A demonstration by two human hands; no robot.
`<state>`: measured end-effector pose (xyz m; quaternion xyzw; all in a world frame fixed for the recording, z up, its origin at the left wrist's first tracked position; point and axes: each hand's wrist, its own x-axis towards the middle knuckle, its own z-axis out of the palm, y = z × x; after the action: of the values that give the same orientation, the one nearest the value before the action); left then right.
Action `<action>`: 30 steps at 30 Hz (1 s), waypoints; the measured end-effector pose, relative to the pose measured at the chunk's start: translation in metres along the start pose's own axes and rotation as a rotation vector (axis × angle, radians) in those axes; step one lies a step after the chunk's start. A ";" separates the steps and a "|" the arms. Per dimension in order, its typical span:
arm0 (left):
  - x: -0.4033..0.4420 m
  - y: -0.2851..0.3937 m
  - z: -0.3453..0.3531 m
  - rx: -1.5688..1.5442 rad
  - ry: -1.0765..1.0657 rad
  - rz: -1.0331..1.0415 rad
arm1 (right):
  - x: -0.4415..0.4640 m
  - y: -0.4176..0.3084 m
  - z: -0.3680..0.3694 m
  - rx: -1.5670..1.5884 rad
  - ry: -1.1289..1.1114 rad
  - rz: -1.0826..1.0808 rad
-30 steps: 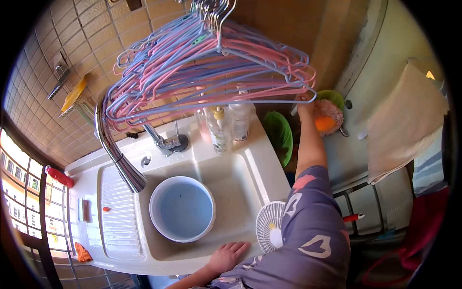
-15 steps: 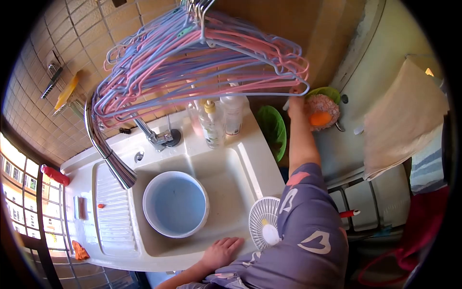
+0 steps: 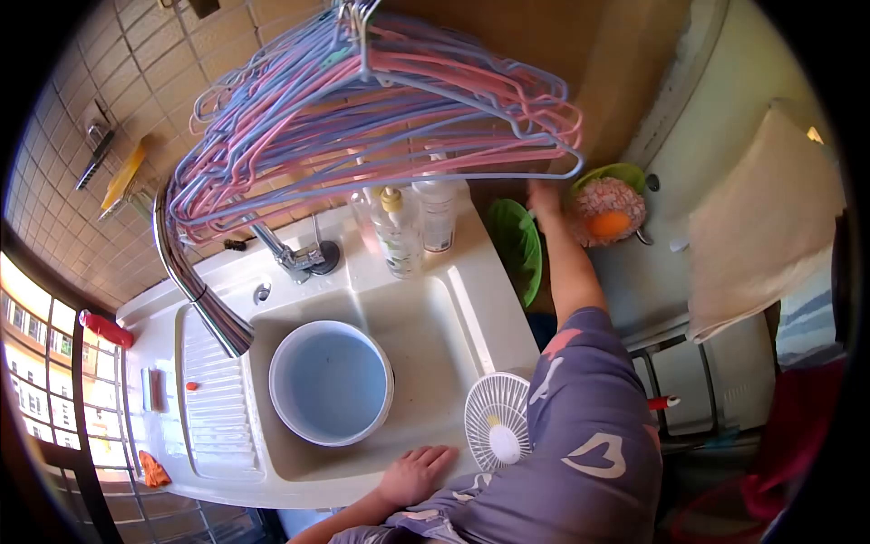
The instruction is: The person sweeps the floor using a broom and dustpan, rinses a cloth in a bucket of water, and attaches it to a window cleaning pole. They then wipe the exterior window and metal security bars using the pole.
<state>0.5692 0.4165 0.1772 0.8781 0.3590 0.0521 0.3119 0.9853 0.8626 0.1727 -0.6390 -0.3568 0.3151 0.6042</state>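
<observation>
My left hand (image 3: 418, 474) lies flat on the front rim of the white sink (image 3: 435, 363), fingers spread, holding nothing. Inside the sink stands a white bucket (image 3: 331, 383) with bluish liquid. My right arm stretches away past the sink's right side. At its end, my right hand (image 3: 544, 197) is blurred and partly behind the hangers, so its fingers cannot be made out. It is between a green basket (image 3: 517, 249) and a fluffy pink item with an orange centre (image 3: 609, 214). Many pink and blue hangers (image 3: 376, 136) hang above the sink.
A chrome faucet (image 3: 195, 281) arches over the sink's left part. Pump bottles (image 3: 399, 238) stand along the back. A white fan-like grille (image 3: 498, 422) is by the right front rim. Beige cloth (image 3: 752, 222) hangs at the right. A red bottle (image 3: 106, 328) lies far left.
My right hand has shifted slightly left, away from the fluffy pink item, and the white thing beside it earlier no longer shows. My left hand stays on the rim. The view has shifted slightly.
</observation>
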 end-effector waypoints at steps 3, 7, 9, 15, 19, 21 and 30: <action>0.000 0.003 0.001 -0.003 0.029 -0.007 | -0.008 -0.004 0.003 -0.355 -0.105 -0.009; -0.006 -0.002 0.008 0.017 0.006 -0.001 | -0.025 -0.014 -0.020 -0.762 -0.199 0.406; -0.001 -0.001 0.007 0.001 0.031 -0.001 | -0.057 -0.040 -0.042 -0.869 -0.277 0.365; -0.001 0.002 0.003 -0.024 0.018 0.029 | -0.070 0.021 -0.053 -1.092 -0.219 -0.277; -0.005 0.001 0.004 -0.021 0.026 0.046 | -0.114 -0.007 -0.045 -1.005 -0.329 -0.134; -0.005 0.001 -0.001 -0.035 0.027 0.036 | -0.122 -0.011 -0.043 -0.721 -0.312 -0.034; 0.005 0.007 0.005 -0.018 0.049 -0.027 | -0.142 0.034 -0.073 -0.680 -0.290 -0.227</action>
<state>0.5790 0.4136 0.1768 0.8688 0.3778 0.0725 0.3118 0.9714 0.7032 0.1401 -0.7081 -0.5912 0.1967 0.3321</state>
